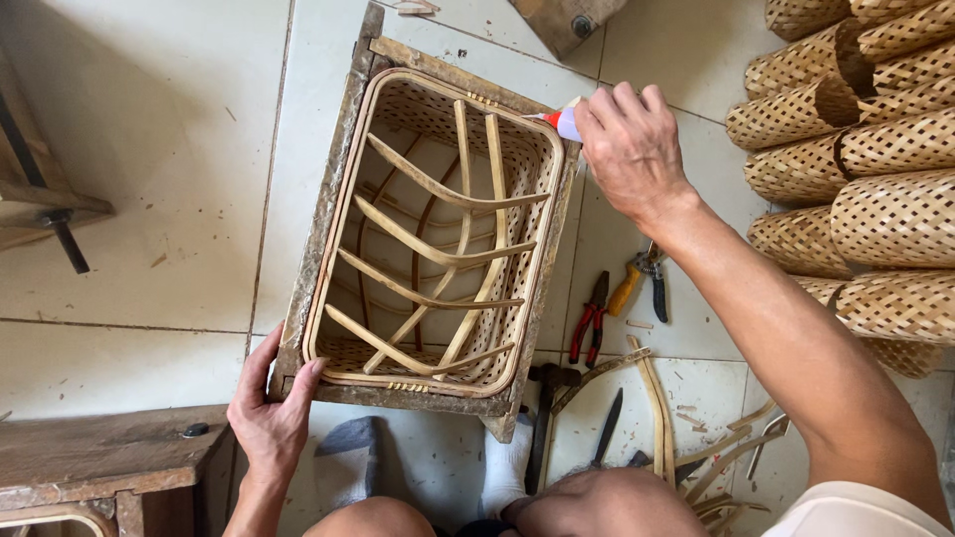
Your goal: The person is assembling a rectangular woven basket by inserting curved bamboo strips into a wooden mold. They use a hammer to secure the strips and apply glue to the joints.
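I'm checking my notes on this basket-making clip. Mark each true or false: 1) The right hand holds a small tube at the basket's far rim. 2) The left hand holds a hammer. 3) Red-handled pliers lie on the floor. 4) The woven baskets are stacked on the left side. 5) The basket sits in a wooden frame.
1) True: the right hand holds a small tube at the basket rim.
2) False: the left hand grips the wooden frame corner; the hammer lies on the floor.
3) True: red-handled pliers.
4) False: the woven baskets are on the right.
5) True.

Upright woven bamboo basket point(428, 239) in wooden frame point(328, 199), glue tube point(562, 123) at rim
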